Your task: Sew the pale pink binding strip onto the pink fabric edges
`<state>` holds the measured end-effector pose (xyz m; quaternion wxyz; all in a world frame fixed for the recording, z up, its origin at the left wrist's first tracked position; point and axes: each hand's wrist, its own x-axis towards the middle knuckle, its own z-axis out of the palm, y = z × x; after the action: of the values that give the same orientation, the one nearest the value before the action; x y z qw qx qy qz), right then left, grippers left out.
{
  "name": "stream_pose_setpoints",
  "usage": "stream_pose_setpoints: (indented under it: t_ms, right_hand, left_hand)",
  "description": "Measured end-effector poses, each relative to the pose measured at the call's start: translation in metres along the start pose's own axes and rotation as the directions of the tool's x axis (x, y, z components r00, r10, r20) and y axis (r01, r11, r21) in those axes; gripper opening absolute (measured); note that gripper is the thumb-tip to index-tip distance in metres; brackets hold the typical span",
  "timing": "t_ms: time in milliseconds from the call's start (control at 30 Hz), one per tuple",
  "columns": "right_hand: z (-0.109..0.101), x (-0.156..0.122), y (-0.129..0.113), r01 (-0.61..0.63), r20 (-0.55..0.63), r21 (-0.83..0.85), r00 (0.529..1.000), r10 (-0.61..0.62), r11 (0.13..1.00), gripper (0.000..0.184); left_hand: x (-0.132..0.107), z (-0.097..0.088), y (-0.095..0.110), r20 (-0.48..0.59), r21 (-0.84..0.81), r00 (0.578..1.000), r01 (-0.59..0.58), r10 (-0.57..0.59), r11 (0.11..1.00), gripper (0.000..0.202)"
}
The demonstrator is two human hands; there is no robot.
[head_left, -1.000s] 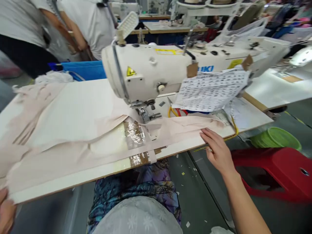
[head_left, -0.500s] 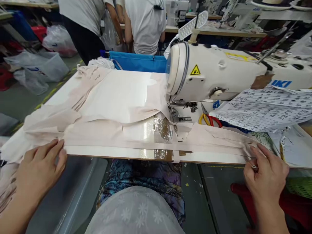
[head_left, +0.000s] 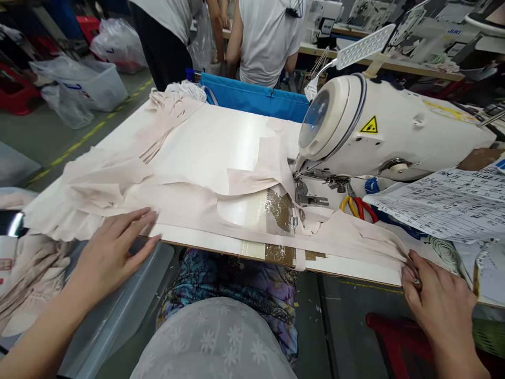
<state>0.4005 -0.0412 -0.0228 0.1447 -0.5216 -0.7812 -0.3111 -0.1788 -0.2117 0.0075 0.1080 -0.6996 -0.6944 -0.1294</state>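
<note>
Before sewing machine (head_left: 394,126) and paper (head_left: 437,202), right hand (head_left: 440,292) pinches fabric (head_left: 181,205); left hand (head_left: 112,255) lies spread.

We see cool white light falling fairly evenly from above, strongest on the smooth white tabletop (head_left: 209,147), where a pale sheen spreads over the far middle. Broken glints sparkle on the crinkled clear tape (head_left: 279,210) near the table's front edge, and a white flare crosses the glossy black object (head_left: 13,223) at the left. The thin pale pink cloth (head_left: 181,205) carries only faint, soft shadows along its folds. Below, the grey floor (head_left: 313,326) looks dim. Wide-angle distortion stretches the cream-white sewing machine (head_left: 379,126) on the right, while the far background goes soft and we find fine detail smeared.
</note>
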Motion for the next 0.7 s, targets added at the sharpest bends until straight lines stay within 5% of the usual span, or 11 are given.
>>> stream_pose_setpoints:
  t_ms: [333, 700]
  right_hand:
    - [0.006, -0.008, 0.006, 0.033, 0.027, 0.062, 0.999, -0.035, 0.998, 0.022]
    - [-0.023, -0.026, -0.017, 0.108, 0.085, 0.240, 0.988, -0.132, 0.965, 0.038]
  left_hand:
    - [0.005, 0.014, -0.010, 0.015, -0.121, 1.000, -0.002, 0.004, 0.993, 0.043]
    - [0.003, 0.026, -0.029, 0.003, -0.174, 0.995, -0.101, 0.103, 0.980, 0.046]
